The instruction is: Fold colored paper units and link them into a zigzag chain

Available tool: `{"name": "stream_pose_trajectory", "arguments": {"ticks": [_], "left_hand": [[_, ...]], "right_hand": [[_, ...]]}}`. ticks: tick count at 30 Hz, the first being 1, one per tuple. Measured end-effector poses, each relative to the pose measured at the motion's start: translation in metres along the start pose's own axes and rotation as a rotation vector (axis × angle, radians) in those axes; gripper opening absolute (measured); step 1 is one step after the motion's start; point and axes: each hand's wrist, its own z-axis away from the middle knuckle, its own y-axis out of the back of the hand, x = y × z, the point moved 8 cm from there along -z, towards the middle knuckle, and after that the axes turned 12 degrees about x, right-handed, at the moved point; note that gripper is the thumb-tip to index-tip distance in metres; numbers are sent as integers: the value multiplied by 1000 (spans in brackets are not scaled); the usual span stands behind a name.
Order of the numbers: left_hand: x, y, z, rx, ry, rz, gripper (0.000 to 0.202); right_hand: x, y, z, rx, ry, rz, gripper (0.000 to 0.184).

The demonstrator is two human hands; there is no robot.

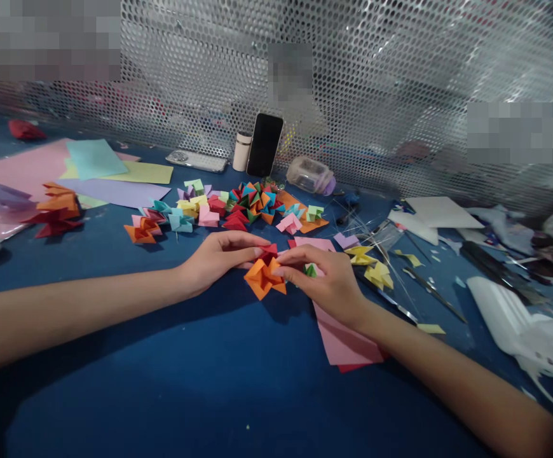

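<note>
Above the blue table, both hands meet at folded paper pieces. My left hand pinches a red origami piece between thumb and fingers. With its thumb and forefinger, my right hand grips an orange origami piece just in front of the red one. The two pieces touch; whether they are joined I cannot tell. Under my right hand lie pink paper sheets with a red sheet below. Behind the hands sits a multicoloured cluster of folded paper.
Several folded pieces, among them yellow ones, lie around. At the back stand a phone, a white bottle and a tipped jar. Scissors and a white glue gun lie right, coloured sheets left. A perforated metal panel rises behind.
</note>
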Motion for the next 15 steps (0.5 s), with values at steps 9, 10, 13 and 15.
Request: {"name": "stream_pose_trajectory", "arguments": {"ticks": [9,10,13,15], "left_hand": [[-1,-3,0,-78,-14,-34,25],[-2,-5,0,-101,-5,-17,27],[-3,-7,1,-145,5,-3,31],[-3,-7,1,-144,-1,-20,33]], "right_hand": [[10,9,2,175,-67,-24,15],[12,10,2,188,-83,-29,16],[14,11,3,212,-110,-26,15],[13,12,3,229,-110,-16,12]]}}
